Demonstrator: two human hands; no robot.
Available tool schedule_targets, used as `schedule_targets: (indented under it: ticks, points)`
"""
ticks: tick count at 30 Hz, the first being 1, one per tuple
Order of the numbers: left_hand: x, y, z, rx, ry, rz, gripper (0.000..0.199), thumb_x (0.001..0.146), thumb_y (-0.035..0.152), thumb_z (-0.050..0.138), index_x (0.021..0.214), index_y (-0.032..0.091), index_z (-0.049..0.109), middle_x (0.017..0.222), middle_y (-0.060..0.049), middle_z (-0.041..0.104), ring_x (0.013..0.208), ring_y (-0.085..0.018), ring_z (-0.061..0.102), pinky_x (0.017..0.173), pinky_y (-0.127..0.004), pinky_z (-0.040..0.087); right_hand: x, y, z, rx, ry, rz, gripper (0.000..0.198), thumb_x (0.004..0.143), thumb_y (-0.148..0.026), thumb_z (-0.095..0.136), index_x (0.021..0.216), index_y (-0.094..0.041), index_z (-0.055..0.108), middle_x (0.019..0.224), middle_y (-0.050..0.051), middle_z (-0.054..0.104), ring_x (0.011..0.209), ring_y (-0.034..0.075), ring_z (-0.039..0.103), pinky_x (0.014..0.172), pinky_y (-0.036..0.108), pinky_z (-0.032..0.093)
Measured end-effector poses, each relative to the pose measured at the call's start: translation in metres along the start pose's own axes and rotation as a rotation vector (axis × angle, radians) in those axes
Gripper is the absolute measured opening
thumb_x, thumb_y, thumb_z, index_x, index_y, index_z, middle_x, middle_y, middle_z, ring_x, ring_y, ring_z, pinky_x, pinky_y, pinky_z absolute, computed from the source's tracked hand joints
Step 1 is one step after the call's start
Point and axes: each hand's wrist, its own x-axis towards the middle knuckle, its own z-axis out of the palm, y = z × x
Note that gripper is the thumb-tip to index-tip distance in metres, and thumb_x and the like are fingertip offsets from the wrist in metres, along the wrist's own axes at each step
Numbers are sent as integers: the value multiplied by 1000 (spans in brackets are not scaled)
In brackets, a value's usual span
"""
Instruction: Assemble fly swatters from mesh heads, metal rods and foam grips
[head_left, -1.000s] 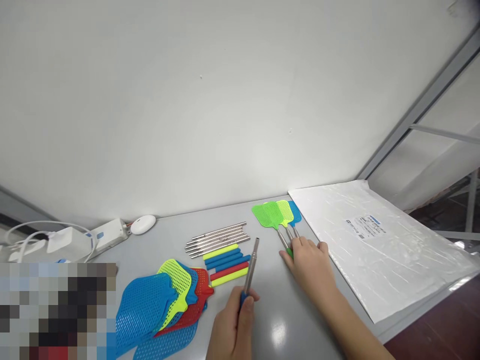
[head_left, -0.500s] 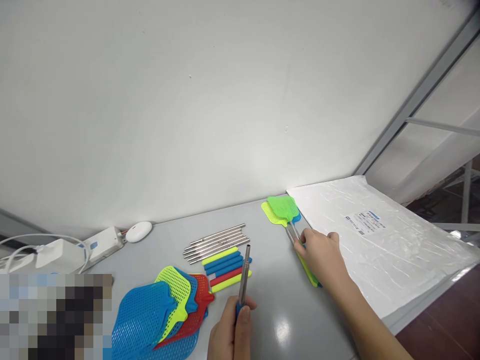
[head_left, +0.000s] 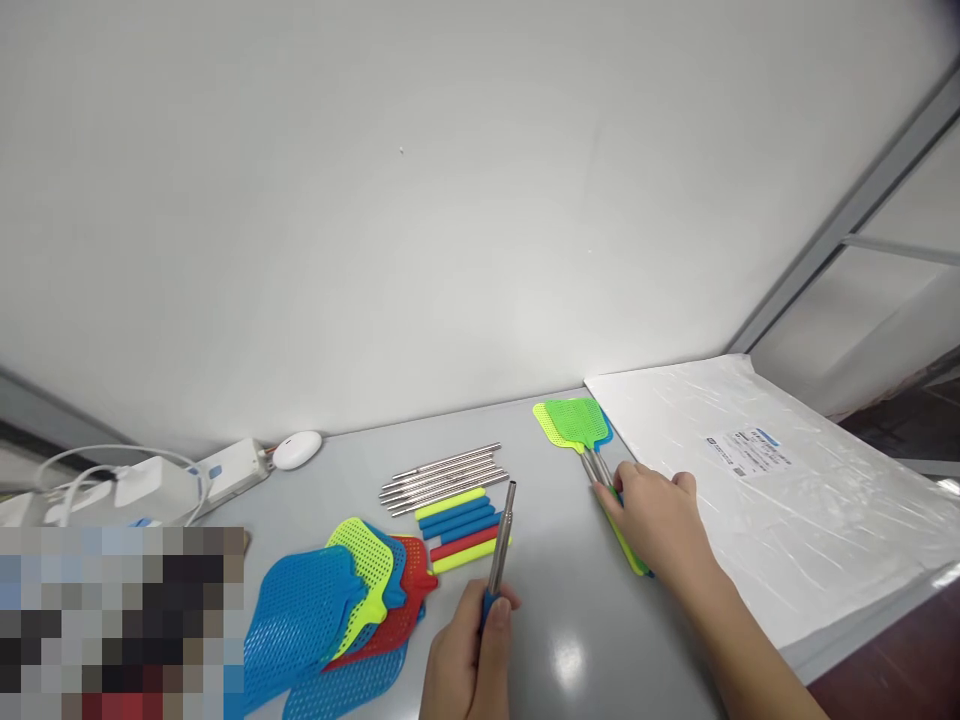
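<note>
Glossy metal rods point(head_left: 446, 478), perforated plastic heads point(head_left: 307, 610)

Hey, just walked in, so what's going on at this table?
A person's left hand grips a metal rod with a blue handle. Their right hand touches the overlapping fly swatters beside the white package. Loose metal rods, colored handles and mesh heads lie on the table to the left.
</note>
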Motion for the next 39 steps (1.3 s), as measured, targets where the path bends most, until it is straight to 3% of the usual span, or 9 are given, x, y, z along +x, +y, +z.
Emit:
schedule_targets:
  ticks: [3,5,10,15,19,23,27,32,39]
  points:
    - [-3,6,-2,-25,7,19,47,86,66,45,86,20,57,59,4,28,52,-12,28,45,-21,21,-5,-12,-15,157,80,-4,32,93,-45,43,82,-18,57,76,8,64,74,25,60,80,45,30]
    - [-7,8,-5,-46,-7,40,46,86,64,47,83,20,58,59,4,29,53,-12,29,45,-21,21,-11,-27,-30,463,23,-87,33,93,-49,44,91,-20,58,72,3,60,71,22,57,80,43,34]
    - [-24,3,-20,-58,-25,78,47,86,63,48,81,18,63,55,4,32,52,-12,29,47,-22,21,-33,-77,-58,1255,-499,-387,30,92,-51,49,106,-25,58,73,-1,51,70,16,48,64,29,37]
    - [-49,-9,-50,-205,-57,33,52,85,66,47,81,17,61,53,5,36,47,-9,29,45,-22,19,-50,-126,-56,1405,-728,-389,32,93,-50,49,82,-21,56,59,-6,35,56,11,31,52,25,26]
    - [-68,-15,-77,-403,-20,-37,47,84,64,53,84,18,56,50,9,32,41,-6,20,40,-20,13,-51,-169,-53,1434,-833,-512,32,91,-51,53,81,-20,57,60,-5,43,56,11,38,54,24,33]
    - [-76,-20,-104,-609,132,-22,43,84,62,54,97,22,51,52,11,32,36,-3,15,37,-17,12,-46,-214,-42,1125,-540,-861,35,92,-51,49,105,-23,65,97,7,65,91,23,58,81,37,47]
    - [-73,-32,-124,-740,335,41,39,86,60,54,91,22,48,53,12,36,32,-2,22,34,-15,20,-53,-244,-14,526,-122,-1214,66,84,-63,54,137,-23,52,142,14,49,131,34,39,106,55,31]
    - [-65,-50,-131,-820,380,65,40,85,60,55,85,20,48,51,12,35,30,-1,21,32,-14,19,-68,-253,13,292,47,-1346,58,90,-55,53,133,-16,56,142,16,50,133,34,41,109,60,26]
    - [-66,-53,-129,-784,372,44,43,84,63,55,85,20,50,50,12,33,32,-2,20,34,-15,17,-77,-248,11,317,130,-1371,31,95,-28,51,120,-16,64,126,15,64,116,32,57,107,67,23]
